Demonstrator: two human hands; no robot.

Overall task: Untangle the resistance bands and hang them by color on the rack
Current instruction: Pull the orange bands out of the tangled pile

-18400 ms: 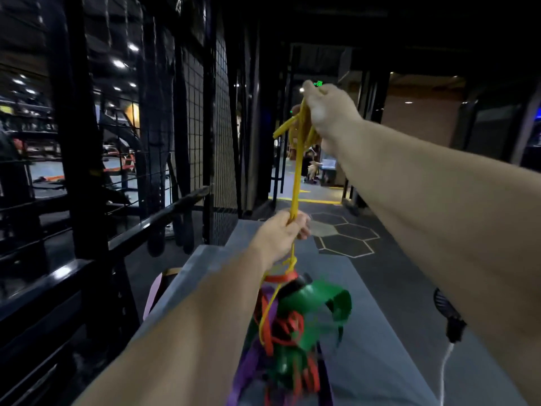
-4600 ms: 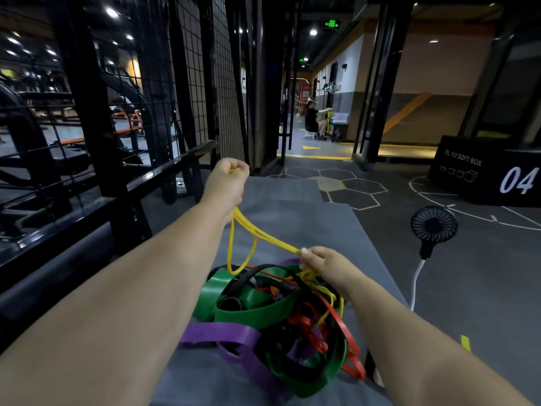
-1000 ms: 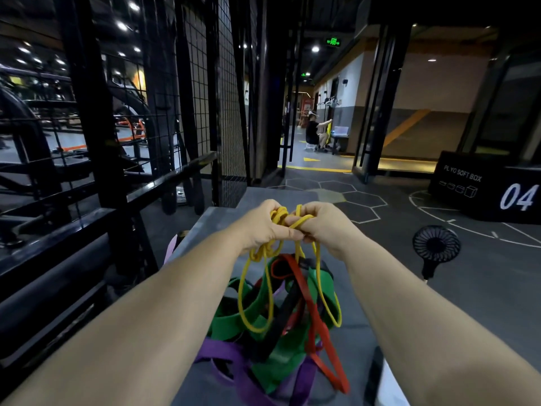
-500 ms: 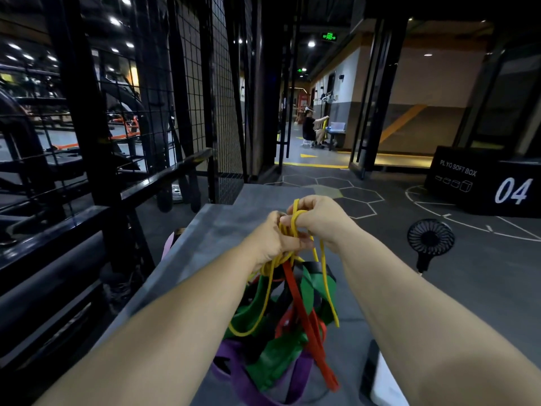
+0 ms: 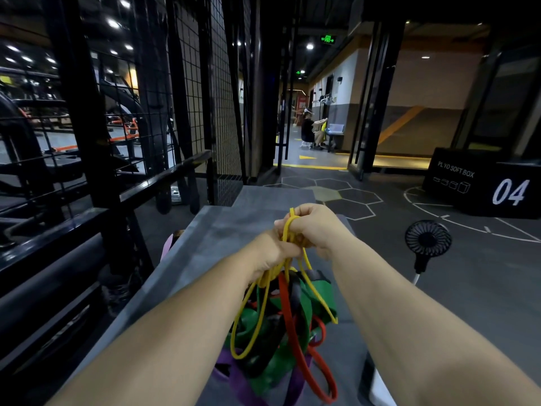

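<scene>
The yellow band (image 5: 288, 230) is bunched up between the two hands, held out in front of the person at about chest height. The left hand (image 5: 272, 250) has its fingers curled tight round a wad of yellow coils. The right hand (image 5: 319, 227) is touching it, fingers curled in too, with one yellow loop hooked over a finger. From that bunch two long yellow loops hang down, one on the left and one on the right.

The other bands dangle right under the hands, knotted into the yellow one. A wide green band (image 5: 292, 367) makes up most of the clump. A thin red band (image 5: 295, 341) runs down through it and loops out at the bottom right, a purple band (image 5: 234, 379) sags lowest, and a black band (image 5: 263, 356) is threaded in the middle. The clump hangs over a grey platform (image 5: 210, 238), and I cannot tell whether its lowest loops touch the surface.

To the left of the platform stands a black metal frame with a rail (image 5: 164, 180) and wire mesh panels (image 5: 222, 98). To the right, on the dark floor, is a small black fan (image 5: 427, 238) on a white stem. Farther back is a black box (image 5: 480, 186) marked "04". Far down the corridor a person (image 5: 307, 133) sits on a stool.
</scene>
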